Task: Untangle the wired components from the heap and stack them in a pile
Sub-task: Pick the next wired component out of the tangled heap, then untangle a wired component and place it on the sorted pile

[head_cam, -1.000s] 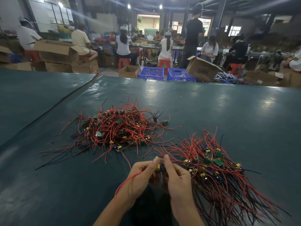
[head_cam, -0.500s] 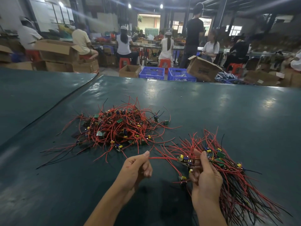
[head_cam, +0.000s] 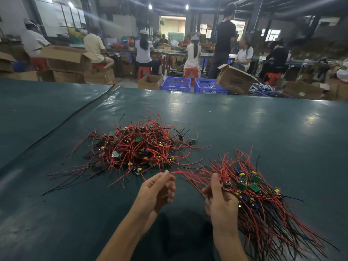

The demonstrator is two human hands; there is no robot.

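Our left hand point(head_cam: 157, 192) pinches the end of a red wire point(head_cam: 185, 173) between thumb and fingertips, its other fingers loosely curled. The wire runs across to our right hand point(head_cam: 220, 201), which grips it with curled fingers at the near left edge of the pile point(head_cam: 267, 210). The tangled heap point(head_cam: 139, 147) lies on the green table point(head_cam: 244, 125) just beyond the left hand and to the left of the pile, a few stray wires reaching between them.
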